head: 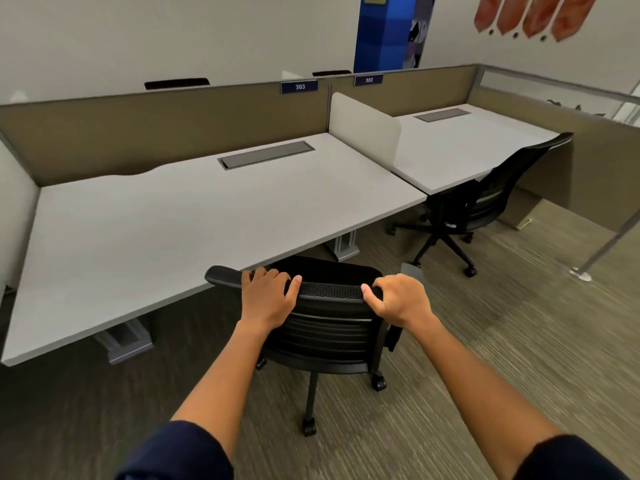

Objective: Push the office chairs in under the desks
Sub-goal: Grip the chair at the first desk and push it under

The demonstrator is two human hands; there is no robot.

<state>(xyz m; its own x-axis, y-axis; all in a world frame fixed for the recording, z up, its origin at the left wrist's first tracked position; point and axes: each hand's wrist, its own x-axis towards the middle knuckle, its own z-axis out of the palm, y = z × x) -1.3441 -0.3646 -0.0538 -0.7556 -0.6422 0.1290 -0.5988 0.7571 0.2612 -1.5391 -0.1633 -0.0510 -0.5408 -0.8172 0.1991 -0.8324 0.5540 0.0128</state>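
A black mesh-backed office chair stands right in front of me, its seat partly under the front edge of the pale grey desk labelled 303. My left hand grips the top rail of its backrest on the left. My right hand grips the same rail on the right. A second black office chair stands at the neighbouring desk labelled 302, turned at an angle, with its seat partly under the desk edge and its wheeled base out on the carpet.
Tan partition panels back both desks, and a low white divider separates them. Grey desk legs stand under desk 303. A metal post with a floor plate rises at right. Striped carpet stretches behind the chairs.
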